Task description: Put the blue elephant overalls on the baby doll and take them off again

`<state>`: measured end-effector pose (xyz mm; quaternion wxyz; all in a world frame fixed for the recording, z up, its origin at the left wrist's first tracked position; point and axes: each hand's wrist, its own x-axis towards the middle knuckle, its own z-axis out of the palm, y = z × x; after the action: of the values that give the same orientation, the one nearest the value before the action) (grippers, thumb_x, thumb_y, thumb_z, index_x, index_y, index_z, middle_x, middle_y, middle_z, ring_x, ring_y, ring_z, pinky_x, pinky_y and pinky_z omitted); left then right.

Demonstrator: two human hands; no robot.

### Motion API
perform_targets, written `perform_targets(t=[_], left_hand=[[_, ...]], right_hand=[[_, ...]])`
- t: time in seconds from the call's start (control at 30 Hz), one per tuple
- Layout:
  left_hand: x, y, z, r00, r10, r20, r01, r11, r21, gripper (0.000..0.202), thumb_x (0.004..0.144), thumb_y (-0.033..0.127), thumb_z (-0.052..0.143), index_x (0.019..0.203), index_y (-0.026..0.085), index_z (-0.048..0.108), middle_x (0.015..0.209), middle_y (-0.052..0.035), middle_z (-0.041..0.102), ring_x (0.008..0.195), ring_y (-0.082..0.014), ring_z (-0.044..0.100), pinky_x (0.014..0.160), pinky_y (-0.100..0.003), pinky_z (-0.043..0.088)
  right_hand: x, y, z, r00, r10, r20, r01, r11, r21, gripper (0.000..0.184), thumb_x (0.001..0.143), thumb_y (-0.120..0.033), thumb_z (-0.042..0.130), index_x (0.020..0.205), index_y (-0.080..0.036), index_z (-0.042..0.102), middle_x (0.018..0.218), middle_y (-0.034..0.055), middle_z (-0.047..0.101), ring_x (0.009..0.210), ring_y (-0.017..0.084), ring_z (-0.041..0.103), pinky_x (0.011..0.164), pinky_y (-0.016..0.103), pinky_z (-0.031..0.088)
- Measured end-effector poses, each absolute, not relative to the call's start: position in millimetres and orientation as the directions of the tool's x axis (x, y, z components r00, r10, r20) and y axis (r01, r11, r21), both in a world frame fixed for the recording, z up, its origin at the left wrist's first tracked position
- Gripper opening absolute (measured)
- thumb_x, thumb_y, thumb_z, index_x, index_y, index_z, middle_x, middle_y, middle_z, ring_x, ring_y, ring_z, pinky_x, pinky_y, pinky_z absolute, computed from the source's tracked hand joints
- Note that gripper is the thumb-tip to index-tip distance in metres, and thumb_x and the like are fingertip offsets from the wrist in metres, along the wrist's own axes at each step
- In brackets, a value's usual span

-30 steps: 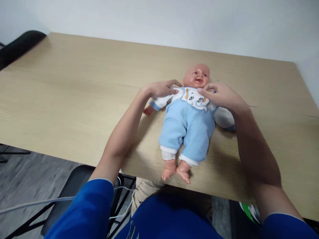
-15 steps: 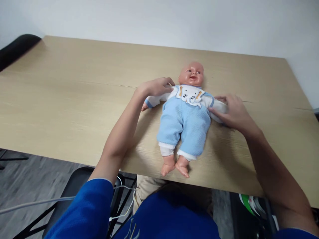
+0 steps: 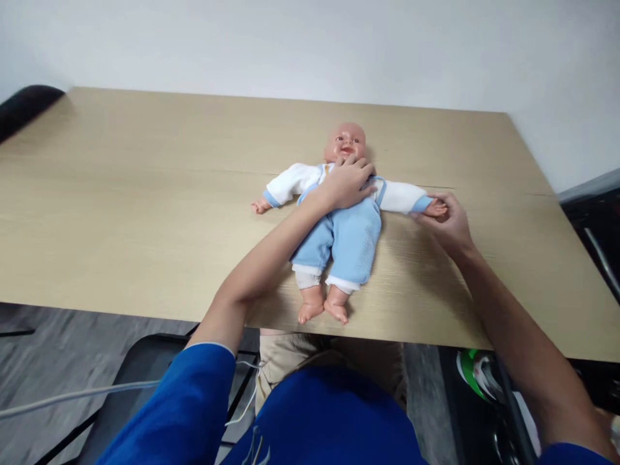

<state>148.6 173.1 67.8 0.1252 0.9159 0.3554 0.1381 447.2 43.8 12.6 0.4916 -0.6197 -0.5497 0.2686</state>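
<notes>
A baby doll (image 3: 356, 252) lies on its back on the table, head away from me and feet toward the front edge. It wears a white top with light blue cuffs and light blue fleece trousers. My left hand (image 3: 349, 181) rests over its chest just below the chin, fingers spread, covering most of the elephant face on the bib. My right hand (image 3: 453, 223) is closed around the wrist of the doll's outstretched arm (image 3: 404, 197), at the blue cuff. The doll's other arm (image 3: 290, 184) lies bent out to the left, untouched.
The wooden table (image 3: 145, 226) runs up to a pale wall (image 3: 290, 45). Black chairs stand at the left (image 3: 29, 106) and below the front edge (image 3: 145, 374). A cable (image 3: 97, 391) crosses at lower left. A dark object with a green-and-white item (image 3: 477, 374) sits at lower right.
My left hand has moved from the doll's shoulder onto its chest. My right hand has slid from the upper sleeve to the wrist, and that arm is now stretched out sideways.
</notes>
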Motion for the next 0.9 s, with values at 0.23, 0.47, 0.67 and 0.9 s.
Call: perform_targets(t=[0.23,0.47,0.67,0.9], left_hand=[[144.9,166.6,62.4,0.694,0.651,0.307,0.53,-0.751,0.394,0.045,0.13,0.043,0.041,0.146,0.02,0.077,0.152,-0.0233,0.082,0.151,-0.042,0.07,0.133,-0.057,0.048],[136.1,161.5,64.7,0.736,0.565,0.373,0.401,-0.808,0.432,0.056,0.131,0.055,0.033,0.154,0.026,0.076,0.153,-0.0213,0.078,0.151,-0.0386,0.072,0.131,-0.053,0.051],[126.3,151.1,69.5,0.717,0.599,0.356,0.444,-0.786,0.43,0.062,0.13,0.063,0.033,0.161,0.033,0.077,0.155,-0.0186,0.077,0.154,-0.0411,0.069,0.135,-0.061,0.05],[126.8,155.1,74.6,0.571,0.696,0.435,0.354,-0.687,0.635,0.052,0.129,0.062,0.043,0.146,0.028,0.077,0.147,-0.016,0.081,0.145,-0.0384,0.075,0.126,-0.058,0.057]], right_hand=[[428.4,95.6,10.4,0.303,0.926,0.225,0.2,0.169,-0.965,0.056,0.076,-0.065,0.103,0.108,-0.031,0.072,0.111,0.0041,0.08,0.111,0.031,0.082,0.097,0.048,0.072],[380.1,127.0,11.4,0.221,0.931,0.289,0.173,0.254,-0.951,0.065,0.08,-0.073,0.105,0.124,-0.033,0.077,0.112,0.0045,0.083,0.106,0.029,0.082,0.104,0.049,0.071],[355.9,113.2,3.4,0.11,0.922,0.371,0.246,0.336,-0.909,0.064,0.084,-0.083,0.102,0.119,-0.034,0.079,0.121,0.0073,0.077,0.117,0.033,0.078,0.118,0.055,0.069],[349.2,84.2,12.2,-0.029,0.904,0.427,0.461,0.391,-0.797,0.06,0.103,-0.092,0.076,0.121,-0.036,0.086,0.129,0.0129,0.075,0.128,0.04,0.073,0.128,0.066,0.062]])
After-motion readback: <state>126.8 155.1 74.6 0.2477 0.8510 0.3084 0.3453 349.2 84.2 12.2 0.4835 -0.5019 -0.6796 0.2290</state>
